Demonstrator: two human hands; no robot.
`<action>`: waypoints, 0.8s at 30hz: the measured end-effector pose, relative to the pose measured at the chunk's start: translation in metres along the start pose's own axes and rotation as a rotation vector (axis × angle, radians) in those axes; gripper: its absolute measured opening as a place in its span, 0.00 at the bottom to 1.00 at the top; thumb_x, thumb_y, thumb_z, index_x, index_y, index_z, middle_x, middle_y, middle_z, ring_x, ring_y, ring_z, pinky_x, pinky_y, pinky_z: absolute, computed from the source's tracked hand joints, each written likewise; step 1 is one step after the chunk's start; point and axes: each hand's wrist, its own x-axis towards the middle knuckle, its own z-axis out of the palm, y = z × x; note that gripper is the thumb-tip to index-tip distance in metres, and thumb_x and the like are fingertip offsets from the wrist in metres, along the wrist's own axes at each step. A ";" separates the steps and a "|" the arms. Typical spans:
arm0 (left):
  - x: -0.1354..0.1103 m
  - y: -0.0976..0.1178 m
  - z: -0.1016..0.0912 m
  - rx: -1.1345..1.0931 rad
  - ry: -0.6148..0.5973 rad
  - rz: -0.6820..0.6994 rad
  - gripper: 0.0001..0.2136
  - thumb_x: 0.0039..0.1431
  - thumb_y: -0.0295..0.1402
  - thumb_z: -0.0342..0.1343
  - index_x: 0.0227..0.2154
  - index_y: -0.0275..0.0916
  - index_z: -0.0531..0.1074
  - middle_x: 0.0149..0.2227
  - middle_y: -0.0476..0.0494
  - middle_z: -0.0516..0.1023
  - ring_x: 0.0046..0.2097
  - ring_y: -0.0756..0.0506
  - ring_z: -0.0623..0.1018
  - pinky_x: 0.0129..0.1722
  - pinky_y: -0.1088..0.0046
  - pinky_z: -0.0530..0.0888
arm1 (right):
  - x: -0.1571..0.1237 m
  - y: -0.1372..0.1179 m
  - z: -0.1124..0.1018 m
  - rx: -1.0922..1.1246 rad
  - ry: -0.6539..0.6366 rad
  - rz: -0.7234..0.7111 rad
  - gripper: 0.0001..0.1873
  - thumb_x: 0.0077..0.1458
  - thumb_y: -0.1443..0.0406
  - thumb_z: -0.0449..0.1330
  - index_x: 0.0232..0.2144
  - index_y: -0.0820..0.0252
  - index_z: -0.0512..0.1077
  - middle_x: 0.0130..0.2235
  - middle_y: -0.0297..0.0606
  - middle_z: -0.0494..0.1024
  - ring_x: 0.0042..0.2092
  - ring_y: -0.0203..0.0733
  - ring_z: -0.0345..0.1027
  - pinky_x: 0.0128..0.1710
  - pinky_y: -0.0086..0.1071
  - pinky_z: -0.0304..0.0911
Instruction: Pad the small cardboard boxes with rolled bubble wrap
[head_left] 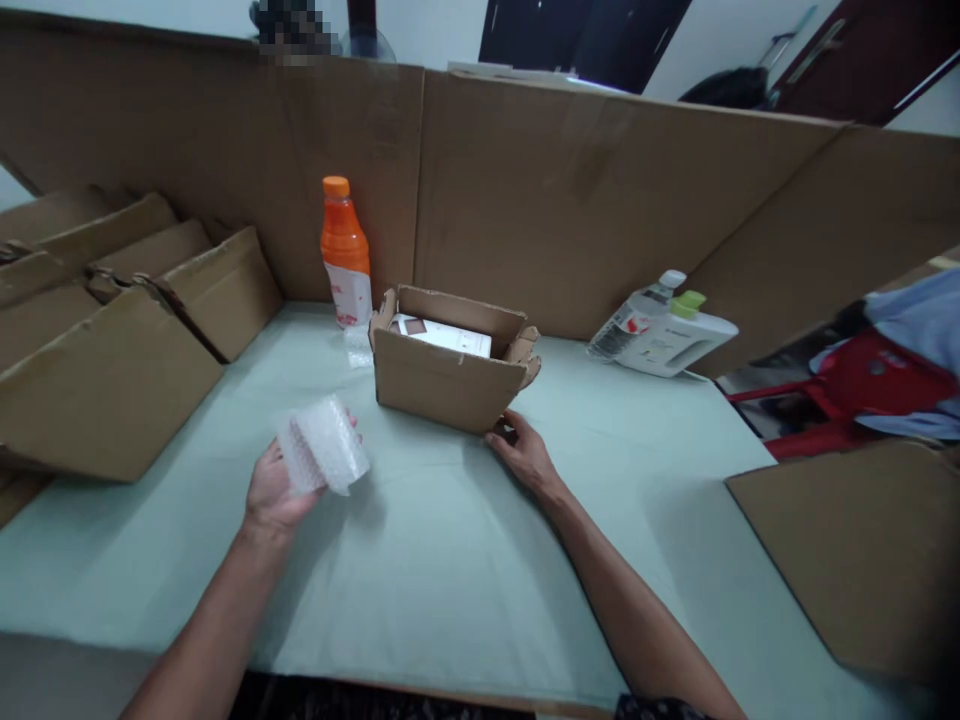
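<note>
My left hand holds a folded piece of bubble wrap above the table, left of the middle. An open cardboard box stands upright near the table's centre, its end flaps sticking out. Inside it lies a white package with a brown patch on top. My right hand is at the box's lower right corner, thumb and fingers curled against it. Another small piece of bubble wrap lies behind the box's left end, beside an orange-capped bottle.
Several open cardboard boxes crowd the left side. A clear plastic bottle leans by a white jug with a green cap at the back right. Tall cardboard panels wall the back. Another cardboard box stands at the right edge.
</note>
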 end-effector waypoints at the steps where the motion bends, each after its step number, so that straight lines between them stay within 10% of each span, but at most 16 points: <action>1: -0.007 -0.008 -0.002 -0.032 -0.024 -0.031 0.25 0.61 0.43 0.55 0.58 0.38 0.73 0.53 0.32 0.81 0.61 0.32 0.76 0.59 0.45 0.73 | -0.005 -0.004 -0.003 -0.032 0.032 0.027 0.29 0.51 0.57 0.60 0.54 0.63 0.73 0.47 0.47 0.82 0.42 0.48 0.76 0.44 0.42 0.70; 8: -0.027 -0.038 -0.002 -0.031 0.039 -0.014 0.27 0.58 0.59 0.56 0.46 0.42 0.77 0.46 0.37 0.83 0.57 0.32 0.77 0.55 0.48 0.77 | -0.074 -0.062 -0.015 -0.160 0.063 -0.265 0.16 0.63 0.58 0.59 0.48 0.58 0.76 0.44 0.44 0.83 0.45 0.48 0.77 0.53 0.45 0.66; 13: -0.034 -0.056 0.012 0.139 -0.014 -0.196 0.24 0.48 0.42 0.63 0.48 0.37 0.76 0.44 0.36 0.82 0.52 0.32 0.80 0.52 0.49 0.79 | -0.102 -0.101 0.034 -0.207 -0.251 -0.471 0.42 0.58 0.48 0.65 0.68 0.58 0.61 0.70 0.54 0.60 0.68 0.58 0.58 0.62 0.51 0.60; 18: -0.051 -0.054 0.009 0.367 0.054 -0.193 0.40 0.35 0.20 0.59 0.59 0.40 0.71 0.44 0.41 0.83 0.46 0.38 0.82 0.47 0.59 0.81 | -0.080 -0.073 0.052 -0.275 -0.326 -0.281 0.32 0.58 0.63 0.64 0.64 0.57 0.67 0.65 0.50 0.70 0.64 0.54 0.66 0.60 0.49 0.64; 24: -0.060 -0.020 -0.022 0.447 0.211 -0.206 0.35 0.40 0.20 0.62 0.57 0.40 0.72 0.42 0.42 0.82 0.35 0.46 0.81 0.33 0.73 0.79 | -0.079 -0.024 -0.012 -0.254 0.000 0.013 0.17 0.60 0.68 0.55 0.50 0.58 0.77 0.50 0.44 0.82 0.46 0.48 0.78 0.51 0.45 0.71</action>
